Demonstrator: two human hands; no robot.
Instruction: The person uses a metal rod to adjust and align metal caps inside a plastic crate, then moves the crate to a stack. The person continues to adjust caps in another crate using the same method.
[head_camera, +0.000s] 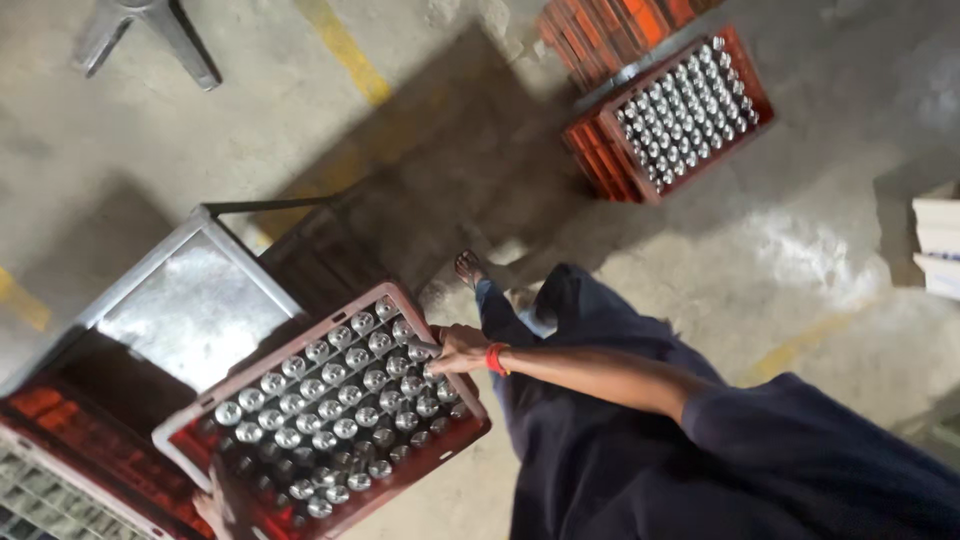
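Dark blue sleeve (800, 430), lower right, nearest the lens. Right hand (458, 350), centre frame, fingers curled over the rim of a red crate (440, 455) filled with shiny metal cylinders (330, 410). Left hand (210, 510), bottom left edge, at the crate's other side; grip cannot be told. Second red crate (600, 150), upper right, on the concrete floor (780, 250).

On the concrete floor (700, 260) stands a second red crate (675, 115), full of shiny metal cylinders, well apart from the person. Behind it lies a stack of orange crates (610, 30). Yellow painted lines (345, 50) cross the floor. A grey metal stand (150, 35) is at the top left.
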